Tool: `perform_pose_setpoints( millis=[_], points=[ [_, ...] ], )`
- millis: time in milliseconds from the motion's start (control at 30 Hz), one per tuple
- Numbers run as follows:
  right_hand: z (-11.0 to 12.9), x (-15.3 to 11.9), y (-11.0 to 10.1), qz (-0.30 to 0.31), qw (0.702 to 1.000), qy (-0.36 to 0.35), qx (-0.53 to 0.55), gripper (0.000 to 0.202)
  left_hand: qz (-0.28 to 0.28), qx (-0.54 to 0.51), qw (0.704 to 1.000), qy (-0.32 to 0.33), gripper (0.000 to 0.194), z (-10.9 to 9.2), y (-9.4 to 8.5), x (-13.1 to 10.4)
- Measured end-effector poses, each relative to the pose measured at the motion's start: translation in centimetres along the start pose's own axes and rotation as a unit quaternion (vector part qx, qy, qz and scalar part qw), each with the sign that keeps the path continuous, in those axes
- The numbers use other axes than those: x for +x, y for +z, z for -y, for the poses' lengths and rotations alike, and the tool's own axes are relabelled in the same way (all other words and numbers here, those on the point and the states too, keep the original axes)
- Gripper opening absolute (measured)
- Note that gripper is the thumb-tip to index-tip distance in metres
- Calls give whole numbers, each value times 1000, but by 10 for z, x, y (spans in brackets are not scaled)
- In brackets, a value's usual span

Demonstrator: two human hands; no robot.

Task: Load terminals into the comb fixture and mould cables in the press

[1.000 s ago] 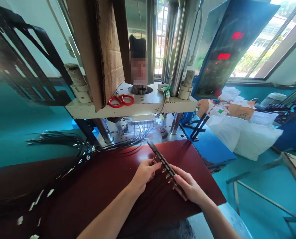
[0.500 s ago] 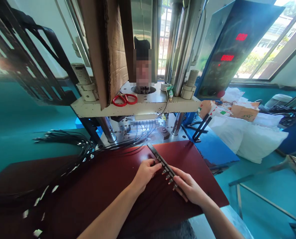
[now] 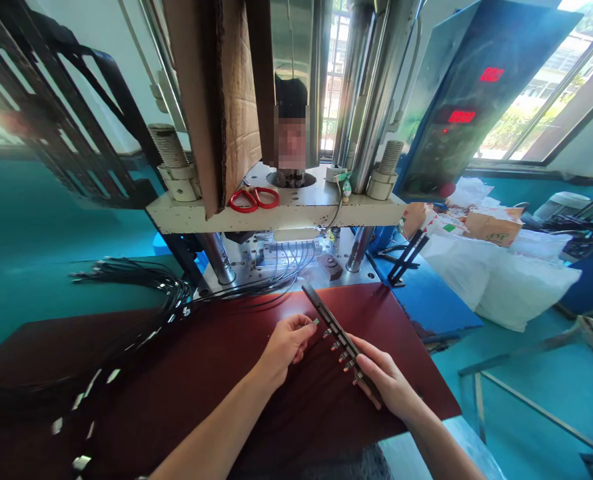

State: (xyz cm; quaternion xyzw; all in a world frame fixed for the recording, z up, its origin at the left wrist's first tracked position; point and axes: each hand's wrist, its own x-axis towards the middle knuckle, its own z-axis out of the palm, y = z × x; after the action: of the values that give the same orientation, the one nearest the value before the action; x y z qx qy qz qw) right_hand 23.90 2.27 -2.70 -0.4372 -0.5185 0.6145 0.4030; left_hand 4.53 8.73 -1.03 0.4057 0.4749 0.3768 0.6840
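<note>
A long dark metal bar [image 3: 329, 321] lies slantwise over the table, its near end gripped by my right hand [image 3: 384, 373]. Along the bar's left edge stick out several small metal connectors [image 3: 343, 357]. To the left of the bar, my left hand [image 3: 286, 347] pinches a small piece with a pale green tip [image 3: 316, 321] between thumb and forefinger. That piece is apart from the bar, and most of it is hidden by the fingers.
The reddish-brown table [image 3: 216, 373] carries a bundle of black cables [image 3: 169, 287] on its left. Beyond it stands a press [image 3: 296, 217] with red-handled scissors [image 3: 254, 199] on its plate. White sacks [image 3: 506, 280] sit at the right. A control box [image 3: 476, 100] shows red digits.
My left hand has drawn back from the bar, and the pale green tip now shows in its pinch. My right hand still holds the bar, which appears slightly farther right.
</note>
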Motion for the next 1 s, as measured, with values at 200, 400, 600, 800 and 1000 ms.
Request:
perform_pose_setpoints(
  millis=[200, 400, 600, 800, 1000],
  points=[
    [2, 1, -2, 23, 1000, 15, 0, 44, 2, 23, 1000, 10, 30, -3, 8, -2],
    [7, 3, 0, 41, 997, 23, -67, 50, 9, -3, 1000, -10, 30, -9, 10, -3],
    [7, 1, 2, 31, 997, 17, -71, 45, 59, -25, 998, 3, 31, -5, -7, -5],
    [4, 0, -1, 30, 998, 21, -57, 44, 29, -95, 994, -43, 31, 0, -29, -6],
    [5, 0, -2, 48, 997, 21, -49, 45, 16, 47, 999, 7, 22, -6, -22, -4]
  ],
)
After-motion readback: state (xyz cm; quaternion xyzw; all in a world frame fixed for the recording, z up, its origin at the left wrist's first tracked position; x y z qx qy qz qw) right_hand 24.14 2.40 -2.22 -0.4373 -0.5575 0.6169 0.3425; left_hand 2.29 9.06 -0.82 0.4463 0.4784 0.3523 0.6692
